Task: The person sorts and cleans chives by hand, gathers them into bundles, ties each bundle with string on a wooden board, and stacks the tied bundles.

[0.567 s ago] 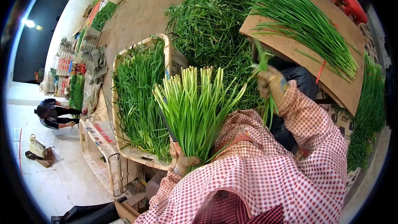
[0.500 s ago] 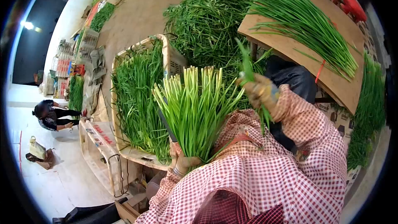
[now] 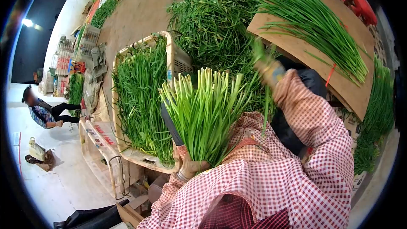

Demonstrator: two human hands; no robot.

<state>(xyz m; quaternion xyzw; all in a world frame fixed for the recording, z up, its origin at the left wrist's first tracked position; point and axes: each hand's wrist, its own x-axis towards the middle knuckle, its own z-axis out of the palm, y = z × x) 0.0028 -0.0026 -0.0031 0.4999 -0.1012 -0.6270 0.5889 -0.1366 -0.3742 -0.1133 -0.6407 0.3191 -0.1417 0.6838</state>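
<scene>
Well, a green heap lies farther off; right of it a board bears long stalks. Nearer, a crate brims with leaves. Beside the crate is the bunch, pale ends away from the left hand, whose fingers wrap its leafy end. The right hand, blurred, clasps a few blades, apart from the bunch.

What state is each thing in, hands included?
Left hand: closed around the bunch
Bunch: gathered, pale ends up
Right hand: blurred, closed on a few strands
Strands: hanging below the right hand, some poking out above
Basket: filled with greens
Pile: loose, heaped
Board: bearing a sheaf
Sheaf: lying flat, fanned
</scene>
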